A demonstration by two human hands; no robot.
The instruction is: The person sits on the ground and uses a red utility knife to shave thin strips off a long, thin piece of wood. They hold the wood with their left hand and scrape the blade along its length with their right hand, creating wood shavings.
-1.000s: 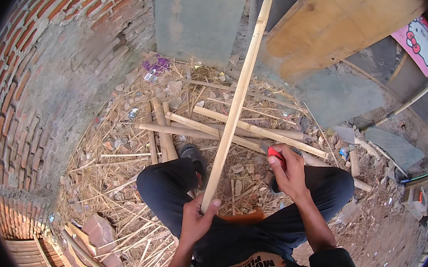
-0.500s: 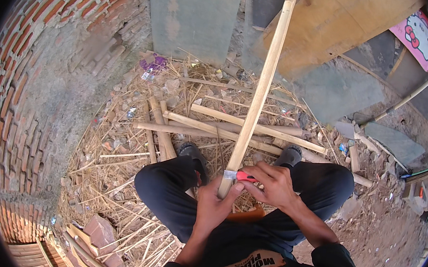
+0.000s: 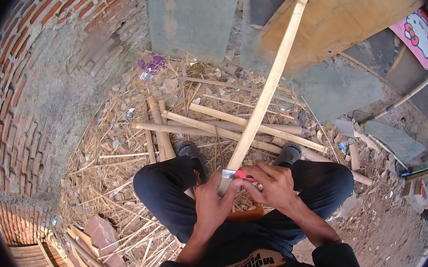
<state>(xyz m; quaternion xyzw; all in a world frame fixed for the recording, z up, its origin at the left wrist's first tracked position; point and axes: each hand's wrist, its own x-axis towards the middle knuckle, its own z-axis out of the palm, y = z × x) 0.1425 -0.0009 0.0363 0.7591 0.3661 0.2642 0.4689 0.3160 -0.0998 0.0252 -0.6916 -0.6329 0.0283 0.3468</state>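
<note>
A long split bamboo strip rises from between my knees and slants away to the upper right, past the picture's top edge. Its near end sits in my left hand, with the fingers closed round it and the thumb toward the blade. My right hand grips the red handle of a knife. The short, broad metal blade lies across the strip near its lower end, just above my left thumb. My left thumb and right fingers nearly meet beside the handle. The strip's lowest end is partly hidden by my left hand.
More bamboo pieces lie crossed on the ground beyond my shoes, among straw and rubble. A brick wall curves along the left. Grey sheets and a brown board lean at the back. An orange object shows between my thighs.
The strip's far end has swung a little to the right. The knife stays across its near end, and both hands keep their grips with barely any shift.
</note>
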